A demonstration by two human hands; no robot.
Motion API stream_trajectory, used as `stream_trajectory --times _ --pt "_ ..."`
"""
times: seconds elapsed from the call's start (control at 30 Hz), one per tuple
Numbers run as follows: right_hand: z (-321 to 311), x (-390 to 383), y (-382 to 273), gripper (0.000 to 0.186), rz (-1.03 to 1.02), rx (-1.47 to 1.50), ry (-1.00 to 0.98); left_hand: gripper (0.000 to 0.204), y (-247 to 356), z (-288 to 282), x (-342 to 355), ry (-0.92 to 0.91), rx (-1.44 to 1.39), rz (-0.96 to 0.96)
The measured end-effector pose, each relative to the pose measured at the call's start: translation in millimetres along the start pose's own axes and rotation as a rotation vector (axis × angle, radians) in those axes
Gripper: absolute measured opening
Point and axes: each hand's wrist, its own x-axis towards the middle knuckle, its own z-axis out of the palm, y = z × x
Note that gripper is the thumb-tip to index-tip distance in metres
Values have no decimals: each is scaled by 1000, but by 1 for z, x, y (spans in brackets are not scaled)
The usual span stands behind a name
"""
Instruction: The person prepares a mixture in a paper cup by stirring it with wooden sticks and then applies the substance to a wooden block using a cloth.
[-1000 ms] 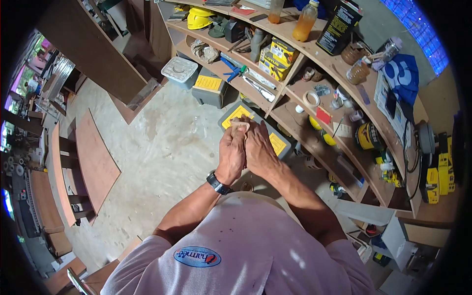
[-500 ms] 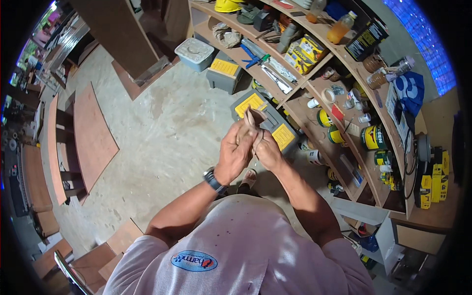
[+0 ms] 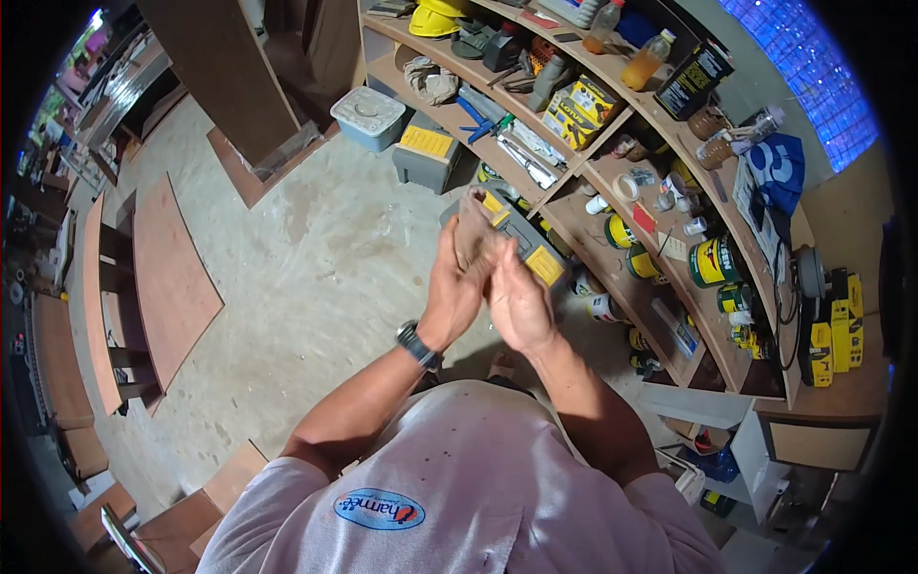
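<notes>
Both hands are together in front of my chest, over a grey and yellow toolbox. My left hand [image 3: 453, 295] holds a limp, dusty brown rag [image 3: 474, 228], which stands up above the thumb and palm. Its folds hide most of the left fingers. Close against the rag's lower right side is my right hand [image 3: 521, 301], its fingers stretched out and its palm partly turned up. Whether the right fingertips press on the rag or only brush it, I cannot tell. A dark watch [image 3: 419, 346] sits on my left wrist.
Wooden shelves [image 3: 612, 158] with paint cans, bottles and tools curve along the right. Toolboxes [image 3: 426, 153] and a lidded blue tub [image 3: 369, 119] stand on the floor beside them. To the left lies a wooden panel piece [image 3: 172, 287]; a tall brown cabinet [image 3: 220, 77] stands farther back.
Half a second ago both hands were closed tightly around the folded rag. Now the right fingers have straightened and loosened, and the rag is more spread out in the left hand.
</notes>
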Motion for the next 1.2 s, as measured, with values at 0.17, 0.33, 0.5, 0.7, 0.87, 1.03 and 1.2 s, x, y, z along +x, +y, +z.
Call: stream_trajectory --times 0.17,0.33,0.5,0.7,0.87,1.03,1.2 --pt "-24 -14 -26 92 76 97 -145 23 -20 22 19 22 -31 -155" --pt "-68 -44 -63 110 128 222 -185 22 -34 50 21 -15 -133 -471" --pt "-138 -82 -112 105 38 123 -241 40 -74 95 11 6 -259 -365" --pt "-181 -124 -123 108 -172 -803 -295 49 -128 201 -63 10 -356 -127" --pt "-224 -179 -158 97 -251 -1057 -489 45 -140 228 -81 -109 -227 -360" --pt "-223 -204 -203 86 -387 -1587 -688 48 -115 201 -73 -171 -458 -507" --pt "-225 -195 -218 74 -449 -1942 -648 53 -75 211 -103 -229 -268 -519"
